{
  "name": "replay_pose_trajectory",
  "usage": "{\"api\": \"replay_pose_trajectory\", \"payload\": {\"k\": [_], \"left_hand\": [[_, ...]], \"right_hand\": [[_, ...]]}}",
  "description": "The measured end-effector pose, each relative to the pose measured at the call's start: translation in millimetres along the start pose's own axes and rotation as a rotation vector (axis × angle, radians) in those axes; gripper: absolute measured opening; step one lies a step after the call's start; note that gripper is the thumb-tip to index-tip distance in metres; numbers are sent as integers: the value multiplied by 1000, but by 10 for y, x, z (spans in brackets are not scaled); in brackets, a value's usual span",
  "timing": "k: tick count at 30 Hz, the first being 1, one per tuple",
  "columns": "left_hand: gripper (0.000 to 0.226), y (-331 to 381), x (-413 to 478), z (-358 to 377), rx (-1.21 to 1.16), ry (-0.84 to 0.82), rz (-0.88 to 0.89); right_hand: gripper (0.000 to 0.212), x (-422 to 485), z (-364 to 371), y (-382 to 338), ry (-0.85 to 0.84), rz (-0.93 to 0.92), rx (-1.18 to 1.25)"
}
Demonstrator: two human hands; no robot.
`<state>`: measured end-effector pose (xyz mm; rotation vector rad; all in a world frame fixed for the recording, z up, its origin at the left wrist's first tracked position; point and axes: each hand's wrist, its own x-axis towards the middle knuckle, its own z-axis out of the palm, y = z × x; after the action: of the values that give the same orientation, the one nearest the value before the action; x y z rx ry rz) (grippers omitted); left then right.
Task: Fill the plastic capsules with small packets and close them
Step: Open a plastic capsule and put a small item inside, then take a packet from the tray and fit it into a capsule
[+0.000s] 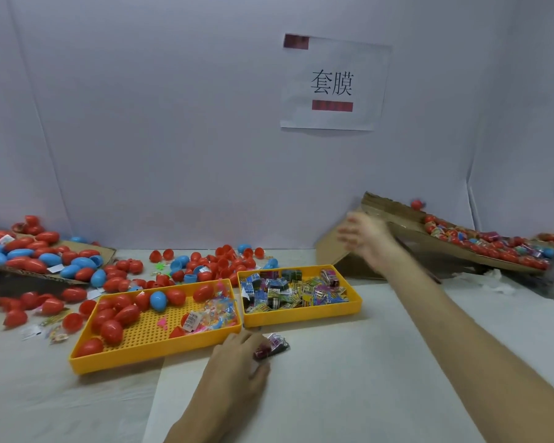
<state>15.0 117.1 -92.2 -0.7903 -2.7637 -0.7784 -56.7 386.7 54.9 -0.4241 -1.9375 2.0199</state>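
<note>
My left hand (237, 362) rests on the table in front of the trays and pinches a small dark packet (272, 345). My right hand (367, 238) is blurred, raised with fingers spread, empty, near the tilted cardboard (397, 209) on the right. A red capsule (417, 204) is in the air above that cardboard, past the fingers. The left yellow tray (154, 350) holds red and blue capsule halves and clear packets. The right yellow tray (301, 316) is full of small colourful packets (288, 290).
Several loose red and blue capsule halves (205, 266) lie behind the trays and on a cardboard sheet (45, 254) at the left. Filled capsules (493, 244) pile on the right cardboard. A white wall with a paper sign (333, 84) stands behind.
</note>
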Motion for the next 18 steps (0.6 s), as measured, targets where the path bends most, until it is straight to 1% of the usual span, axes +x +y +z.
{"api": "replay_pose_trajectory", "payload": {"k": [2,3,4,7,9,11,13,15,18], "left_hand": [[16,10,2,7,-14,40,-3],[12,14,-2,7,-20,55,-6],[9,10,-5,9,-29,68,-12],[18,-11,-9,28,-97,106,-34],[27,-21,-8,27,-174,124,-59],[29,-53,8,34,-229,139,-70],[30,-78,16,35,-266,141,-80],[33,-98,19,47,-267,143,-83],[31,-98,9,59,-248,136,-76]], "right_hand": [[19,-266,194,364,-108,-88,-163],[15,-423,278,552,-163,-144,-215],[16,-578,360,732,-216,-207,-257],[17,-902,564,1148,-321,-405,-441],[13,-994,629,1276,-376,-461,-581],[10,-1019,633,1355,-405,-456,-669],[15,-1035,614,1407,-384,-423,-728],[19,-1032,600,1421,-353,-383,-711],[19,-1018,596,1419,-365,-335,-640]]}}
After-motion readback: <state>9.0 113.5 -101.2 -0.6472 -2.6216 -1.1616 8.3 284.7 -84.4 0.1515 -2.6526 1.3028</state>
